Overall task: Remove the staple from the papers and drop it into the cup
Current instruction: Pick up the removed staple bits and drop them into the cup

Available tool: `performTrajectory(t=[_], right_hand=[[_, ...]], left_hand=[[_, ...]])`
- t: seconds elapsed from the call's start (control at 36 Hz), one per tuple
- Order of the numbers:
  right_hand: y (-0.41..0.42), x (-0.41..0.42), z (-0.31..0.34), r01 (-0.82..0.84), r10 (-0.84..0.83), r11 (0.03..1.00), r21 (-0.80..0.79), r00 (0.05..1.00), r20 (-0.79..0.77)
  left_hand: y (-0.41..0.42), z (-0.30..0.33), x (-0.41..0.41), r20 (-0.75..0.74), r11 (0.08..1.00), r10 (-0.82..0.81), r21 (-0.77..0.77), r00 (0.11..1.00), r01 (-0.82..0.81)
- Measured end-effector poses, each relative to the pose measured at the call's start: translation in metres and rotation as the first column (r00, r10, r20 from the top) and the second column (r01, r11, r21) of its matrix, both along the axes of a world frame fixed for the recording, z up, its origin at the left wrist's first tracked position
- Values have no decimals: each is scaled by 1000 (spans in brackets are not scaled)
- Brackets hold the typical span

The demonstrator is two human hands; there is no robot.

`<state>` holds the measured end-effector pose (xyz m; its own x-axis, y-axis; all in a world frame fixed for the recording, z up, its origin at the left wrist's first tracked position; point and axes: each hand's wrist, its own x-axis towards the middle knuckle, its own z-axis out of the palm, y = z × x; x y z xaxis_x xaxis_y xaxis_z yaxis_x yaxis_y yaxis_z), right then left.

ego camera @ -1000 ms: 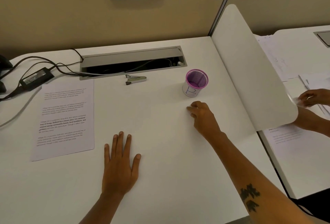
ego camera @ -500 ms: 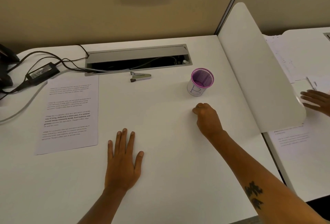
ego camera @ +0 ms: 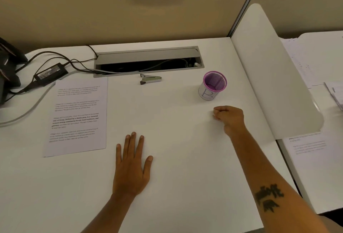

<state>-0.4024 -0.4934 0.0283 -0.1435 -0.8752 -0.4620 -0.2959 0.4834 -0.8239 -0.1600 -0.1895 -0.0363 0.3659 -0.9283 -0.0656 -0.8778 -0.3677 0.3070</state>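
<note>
The printed papers [ego camera: 78,117] lie flat at the left of the white desk [ego camera: 176,177]. A metal staple remover [ego camera: 150,79] lies in front of the cable tray. The purple mesh cup [ego camera: 213,86], wrapped in a white label, stands upright at the right. My right hand [ego camera: 229,118] is just in front of the cup, apart from it, with its fingers curled and thumb and fingertips pinched together. A tiny pale glint, seemingly the staple, shows at the pinch. My left hand [ego camera: 132,164] rests flat on the desk with its fingers straight, holding nothing.
An open cable tray [ego camera: 148,61] runs along the back of the desk. A black power adapter [ego camera: 51,74] and cables lie at the back left. A white divider panel [ego camera: 274,76] stands at the right, with more papers [ego camera: 308,145] on the neighbouring desk.
My right hand's fingers, which touched the desk a second ago, have curled into a pinch and lifted slightly. Another person's hand at the far right is gone from view. My left hand stays put.
</note>
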Motion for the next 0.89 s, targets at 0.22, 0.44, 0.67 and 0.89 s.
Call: performTrajectory(t=[0.22, 0.44, 0.67, 0.89], right_hand=[[-23, -16, 54, 85, -232, 958, 276, 793, 563], [-48, 1, 106, -39, 23, 999, 30, 914, 406], [-73, 31, 94, -309, 207, 907, -285, 918, -338], [-76, 35, 94, -589, 205, 703, -398, 704, -680]], left_hand=[[-1, 2, -1, 20, 1000, -2, 6, 1000, 2], [-1, 2, -1, 16, 1000, -1, 4, 1000, 1], [-1, 2, 0, 3, 1000, 3, -1, 1000, -3], [-1, 1, 0, -3, 1000, 4, 4, 1000, -4]])
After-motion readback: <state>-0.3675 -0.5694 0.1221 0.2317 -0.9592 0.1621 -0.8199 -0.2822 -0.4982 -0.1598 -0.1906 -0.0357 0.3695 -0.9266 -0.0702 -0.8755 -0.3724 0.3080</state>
